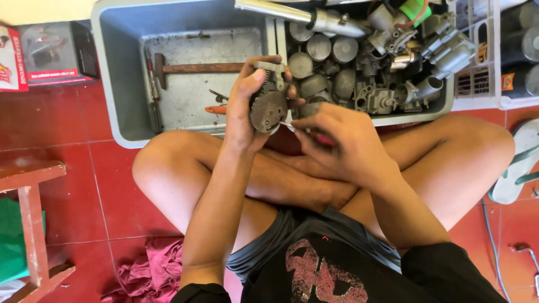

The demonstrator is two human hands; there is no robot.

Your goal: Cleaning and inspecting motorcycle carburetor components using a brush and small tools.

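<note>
**Carburetor held over the lap, tool tip at its rim**

Seated cross-legged on red tile floor (67,129), seen from above. Left hand (242,115) raised over the knees, fingers wrapped tight around a grimy carburetor (269,104), round bowl face turned up toward the camera. Right hand (342,146) just beside it, fingers pressed together in a pinch on a slim screwdriver (323,139) with a pink-red handle; metal tip touching, or very nearly touching, the lower right edge of the bowl. Exact point of contact too small to resolve.

Beyond the knees, a grey tub (120,84) in two compartments: left one holding a hammer (191,68) and a few small hand tools, right one heaped with metal parts (365,67), round caps and further carburetor bodies. White crate (483,84) at far right, sandal (519,163) near the right knee, pink rag (151,269) by the left thigh, wooden stool (31,213) at left edge, boxes (39,53) at upper left.

Step in hand, as judged: working at a fastener or seam on the bowl side with the tool tip. Next move likely calling for a steady left-hand grip, tip seated squarely, and controlled turning or prying force, to avoid slipping toward the left palm.
</note>
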